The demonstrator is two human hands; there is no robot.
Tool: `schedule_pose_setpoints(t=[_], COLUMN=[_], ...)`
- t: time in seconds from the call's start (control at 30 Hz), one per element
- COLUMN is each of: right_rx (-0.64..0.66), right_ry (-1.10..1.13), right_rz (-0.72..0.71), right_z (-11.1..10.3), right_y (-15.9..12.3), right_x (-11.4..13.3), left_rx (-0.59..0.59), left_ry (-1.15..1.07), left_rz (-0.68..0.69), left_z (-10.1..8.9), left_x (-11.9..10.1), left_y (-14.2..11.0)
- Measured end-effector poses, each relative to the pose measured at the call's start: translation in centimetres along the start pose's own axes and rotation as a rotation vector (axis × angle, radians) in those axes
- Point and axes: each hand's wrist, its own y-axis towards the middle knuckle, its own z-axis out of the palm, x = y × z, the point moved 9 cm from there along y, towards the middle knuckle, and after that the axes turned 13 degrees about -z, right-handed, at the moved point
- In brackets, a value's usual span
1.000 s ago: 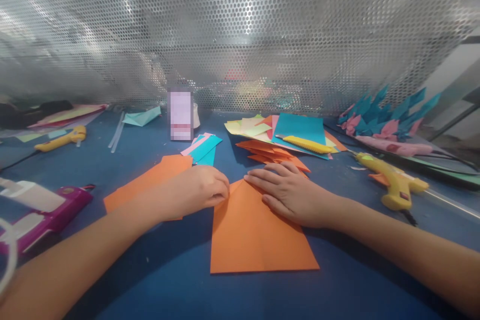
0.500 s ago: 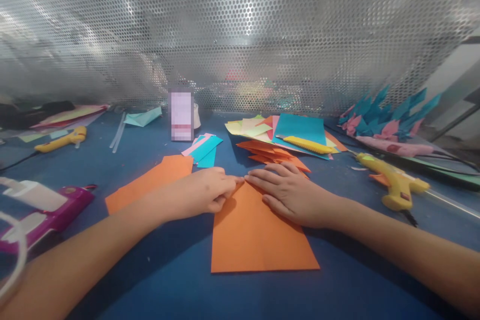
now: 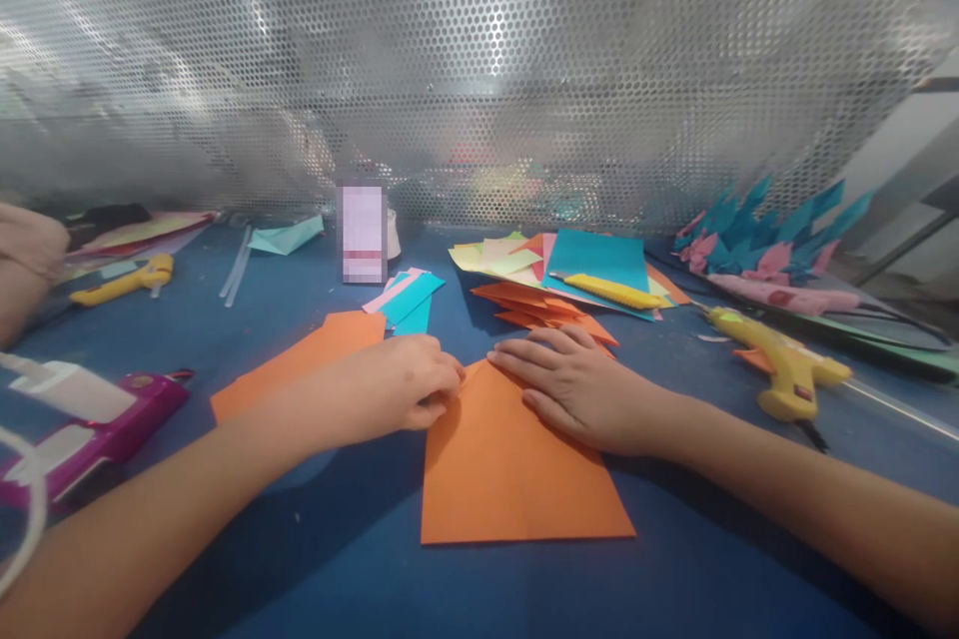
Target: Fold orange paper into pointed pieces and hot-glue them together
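Here, the grip of the left hand (image 3: pixel 424 384) is curled, fingertips bunched at the upper left edge of the folded orange sheet (image 3: pixel 516 479); whether they pinch the paper I cannot tell. The right hand (image 3: pixel 580 384) lies palm down with its fingers extended, their tips on the sheet's upper right edge near its peak. The orange sheet lies flat on the blue worktop (image 3: pixel 360 559) between the two arms, its wide straight edge toward the person. Partly under the left forearm are more orange sheets (image 3: pixel 300 359), and just beyond them blue and pink strips (image 3: pixel 409 300) overlap one another. Past the right hand sits a pile of folded orange pieces (image 3: pixel 539 305), with a yellow cutter (image 3: pixel 610 291) behind it on a blue sheet (image 3: pixel 599 255), next to pale yellow-green papers (image 3: pixel 494 255). A yellow glue gun (image 3: pixel 794 369) lies farther right, near a cluster of blue and pink folded paper (image 3: pixel 771 240). Over on the left are a purple power strip (image 3: pixel 142 409) with a white plug (image 3: pixel 79 389) and another yellow tool (image 3: pixel 124 282). A blurred upright screen (image 3: pixel 363 235) stands toward the perforated metal panel (image 3: pixel 479 70) at the back. At the far left edge, part of another person's hand (image 3: pixel 26 260) shows.
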Motion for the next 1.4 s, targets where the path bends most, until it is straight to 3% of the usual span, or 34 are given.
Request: schedule_pose_setpoints(t=[0.27,0.43,0.53,0.63,0.87,1.17,1.27,1.4], right_rx=[0.016,0.011,0.005,-0.006,0.003,0.005,-0.005,-0.037], right_ry=[0.013,0.020,0.023,0.027,0.026,0.046,0.053,0.053], right_rz=[0.002,-0.002,0.009,0.011,-0.014,0.002,0.022,0.049], right_z=[0.2,0.2,0.2,-0.1,-0.2,-0.1,0.1,0.0], right_y=[0.0,0.0,0.0,0.0,0.2,0.2,0.1,-0.1], right_x=[-0.1,0.0,-0.1,0.0,0.2,0.0,-0.2,-0.4], left_rx=[0.008,-0.021,-0.058,-0.099,-0.152,-0.043,-0.045,-0.127], left_ry=[0.013,0.077,0.039,0.049,0.118,-0.001,-0.100,-0.170], left_rz=[-0.005,-0.197,-0.202,-0.299,-0.398,-0.493,-0.479,-0.363], left_z=[-0.4,0.6,1.6,2.3,1.7,2.2,2.4,2.2], left_x=[0.1,1.8,2.0,2.8,3.4,4.9,4.7,3.3], left_y=[-0.6,0.1,0.8,1.4,1.4,1.0,1.0,1.2])
